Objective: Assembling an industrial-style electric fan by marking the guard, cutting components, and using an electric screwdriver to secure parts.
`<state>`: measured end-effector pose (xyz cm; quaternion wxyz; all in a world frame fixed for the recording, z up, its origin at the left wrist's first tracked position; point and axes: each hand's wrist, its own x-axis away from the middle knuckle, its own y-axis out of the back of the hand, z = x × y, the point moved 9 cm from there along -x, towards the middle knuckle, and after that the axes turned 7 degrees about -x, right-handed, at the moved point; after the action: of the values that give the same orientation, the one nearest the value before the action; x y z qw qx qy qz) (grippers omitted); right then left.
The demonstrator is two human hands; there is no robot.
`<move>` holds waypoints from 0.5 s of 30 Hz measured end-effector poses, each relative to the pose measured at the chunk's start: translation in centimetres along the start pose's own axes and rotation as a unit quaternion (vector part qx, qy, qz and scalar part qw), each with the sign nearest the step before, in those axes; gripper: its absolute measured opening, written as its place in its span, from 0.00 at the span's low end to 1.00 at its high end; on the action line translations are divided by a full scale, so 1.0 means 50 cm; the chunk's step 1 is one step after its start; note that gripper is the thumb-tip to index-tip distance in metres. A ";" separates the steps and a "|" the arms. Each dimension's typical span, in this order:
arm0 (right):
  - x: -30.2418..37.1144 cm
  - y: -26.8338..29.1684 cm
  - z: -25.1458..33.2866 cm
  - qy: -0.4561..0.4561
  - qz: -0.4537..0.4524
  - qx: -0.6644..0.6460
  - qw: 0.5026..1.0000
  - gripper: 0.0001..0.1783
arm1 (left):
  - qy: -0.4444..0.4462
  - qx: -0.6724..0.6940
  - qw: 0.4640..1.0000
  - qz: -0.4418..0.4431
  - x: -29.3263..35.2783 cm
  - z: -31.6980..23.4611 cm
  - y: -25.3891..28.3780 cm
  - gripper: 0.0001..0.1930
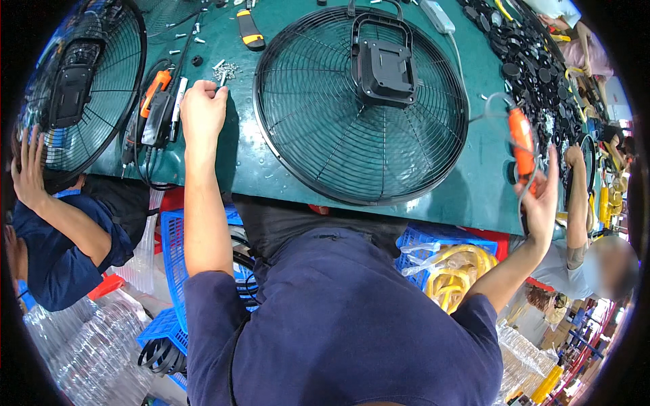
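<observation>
In front of me lies a large round black fan (318, 145), its wire guard facing up, with a square black housing and handle (384, 68) at its top. Left of it, my left hand (204, 108) reaches over the table with fingers pinched together beside a small pile of silver screws (232, 70). A small silver screw (224, 78) shows at those fingertips. At the right, my right hand (539, 203) grips the lower end of an orange electric screwdriver (521, 145), which stands roughly upright with a cable looping from it. Some of the right fingers extend along its side.
Another orange screwdriver (157, 89), a black adapter (158, 118) and a white marker (179, 98) lie left of my arm. A yellow-black tool (250, 30) rests farther back. Many black round parts (528, 68) cover the right. A co-worker's hand (30, 166) touches another fan (101, 128).
</observation>
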<state>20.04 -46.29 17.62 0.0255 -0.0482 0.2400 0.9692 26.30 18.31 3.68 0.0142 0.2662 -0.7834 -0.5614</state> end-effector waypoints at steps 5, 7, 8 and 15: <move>0.060 -0.017 -0.002 -0.038 -0.021 -0.139 0.989 0.57 | 0.016 -0.044 0.998 0.043 -0.014 -0.025 -0.003 0.14; 0.063 0.023 -0.018 -0.052 -0.023 0.013 0.998 0.54 | 0.027 0.020 0.997 0.074 -0.015 -0.007 -0.006 0.15; 0.061 0.026 -0.010 -0.061 -0.001 0.166 0.984 0.54 | 0.040 0.086 0.992 0.080 -0.010 0.002 -0.004 0.14; 0.125 0.077 0.007 -0.145 0.127 0.229 0.954 0.56 | 0.062 0.182 0.976 0.098 -0.044 0.068 0.028 0.13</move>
<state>13.53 -49.37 19.08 -0.0530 0.1310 0.4533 0.8801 26.54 22.55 4.30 0.0686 0.2206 -0.8924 -0.3876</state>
